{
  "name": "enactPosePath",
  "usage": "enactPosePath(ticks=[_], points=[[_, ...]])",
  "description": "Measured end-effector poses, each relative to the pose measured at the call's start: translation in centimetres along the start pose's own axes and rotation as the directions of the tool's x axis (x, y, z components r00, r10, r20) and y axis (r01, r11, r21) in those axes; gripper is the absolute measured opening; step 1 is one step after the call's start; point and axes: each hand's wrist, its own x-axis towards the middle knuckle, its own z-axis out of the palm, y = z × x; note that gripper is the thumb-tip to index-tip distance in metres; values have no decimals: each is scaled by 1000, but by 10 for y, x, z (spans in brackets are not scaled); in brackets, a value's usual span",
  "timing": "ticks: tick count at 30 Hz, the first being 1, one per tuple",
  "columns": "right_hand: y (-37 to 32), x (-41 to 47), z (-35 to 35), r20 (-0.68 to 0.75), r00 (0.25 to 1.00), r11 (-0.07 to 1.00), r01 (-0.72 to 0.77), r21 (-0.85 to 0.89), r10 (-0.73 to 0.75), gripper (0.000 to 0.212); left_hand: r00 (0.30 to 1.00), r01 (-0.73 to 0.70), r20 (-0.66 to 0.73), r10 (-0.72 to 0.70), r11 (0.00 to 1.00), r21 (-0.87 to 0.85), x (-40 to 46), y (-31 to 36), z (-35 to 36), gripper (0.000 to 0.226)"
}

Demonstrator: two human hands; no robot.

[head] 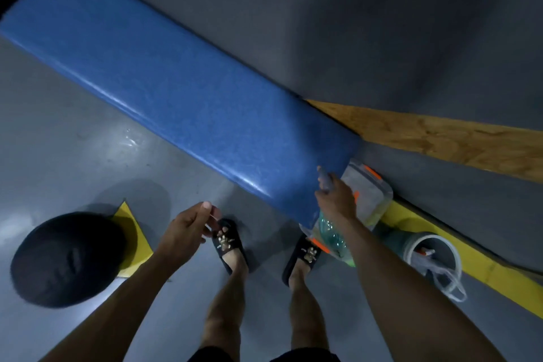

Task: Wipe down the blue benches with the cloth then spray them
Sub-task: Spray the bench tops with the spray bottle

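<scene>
A long padded blue bench [182, 91] runs diagonally from the upper left to the lower right, against a grey wall. My right hand [336, 197] is at the bench's near right corner, closed around the top of a clear green spray bottle [332, 233]; its nozzle sticks out above my fingers, over the bench edge. My left hand [188, 226] hovers above the floor in front of the bench, fingers loosely curled, holding nothing. No cloth is visible.
A clear plastic box [370, 197] with orange clips sits on the floor at the bench's end. A bucket [423, 253] with cord stands to its right by a yellow floor strip [476, 261]. A black round object [67, 258] and a yellow wedge [130, 232] lie left. My sandalled feet [229, 244] face the bench.
</scene>
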Motion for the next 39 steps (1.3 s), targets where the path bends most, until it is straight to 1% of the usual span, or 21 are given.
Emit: enactPosePath(ticks=[2, 4, 6, 8, 9, 11, 14, 15, 18, 20, 23, 25, 28, 30, 32, 34, 35, 38, 39], points=[[-12, 14, -10, -57, 997, 998, -44, 45, 47, 27, 1000, -17, 11, 17, 1000, 15, 5, 1, -14, 53], [-27, 21, -18, -109, 990, 994, -80, 80, 89, 20, 999, -37, 20, 36, 999, 38, 10, 3, -27, 47], [-34, 23, -18, -114, 988, 994, -102, 38, 106, 16, 999, -46, 24, 45, 998, 41, 15, 5, -38, 42], [-45, 14, -12, -95, 992, 996, -87, -28, 84, 18, 998, -53, 34, 52, 998, 41, 20, 5, -49, 42], [-45, 11, -4, -70, 995, 996, -76, -52, 73, 19, 998, -56, 38, 54, 997, 47, 22, 4, -53, 42], [-51, -4, 15, 27, 999, 997, -40, -65, 41, 24, 998, -59, 36, 58, 997, 51, 25, 2, -61, 42], [-47, -24, 56, 179, 983, 993, 62, -96, -44, 49, 998, -62, 30, 61, 997, 40, 26, 1, -71, 47], [-44, -28, 70, 212, 975, 992, 84, -98, -62, 49, 998, -63, 27, 62, 997, 37, 27, 1, -73, 48], [-63, -48, 88, 257, 962, 986, 125, -114, -92, 28, 998, -63, 23, 62, 997, 38, 30, 1, -82, 47], [-72, -46, 93, 225, 970, 985, 123, -119, -93, 20, 998, -56, 16, 55, 998, 39, 33, 2, -87, 48], [-87, -23, 80, 112, 993, 993, 57, -103, -45, 10, 999, -52, 6, 52, 998, 31, 41, 7, -94, 47], [-98, 0, 63, 44, 999, 999, 29, -19, -28, 12, 999, -49, -1, 49, 998, 31, 46, 12, -98, 44], [-109, 36, 33, -41, 999, 990, 25, 142, -19, 22, 999, -48, -2, 48, 999, 23, 55, 22, -101, 45], [-113, 60, 15, -61, 998, 978, 19, 208, -6, 22, 999, -45, -4, 45, 999, 10, 62, 30, -102, 49], [-116, 81, 2, -66, 998, 973, 3, 230, 12, 19, 999, -45, -7, 45, 999, 14, 70, 38, -103, 53], [-120, 93, -6, -63, 998, 979, 3, 205, 10, 16, 999, -47, -10, 47, 999, 22, 76, 45, -102, 54], [-123, 96, -7, -56, 998, 986, 4, 165, 5, 14, 999, -47, -15, 48, 999, 25, 79, 49, -101, 54], [-132, 88, -4, -36, 999, 1000, 11, -20, -12, 5, 998, -52, -24, 53, 998, 45, 86, 60, -100, 56], [-132, 82, 2, -13, 1000, 998, 25, -65, -26, 7, 998, -48, -28, 50, 998, 50, 87, 63, -99, 57]])
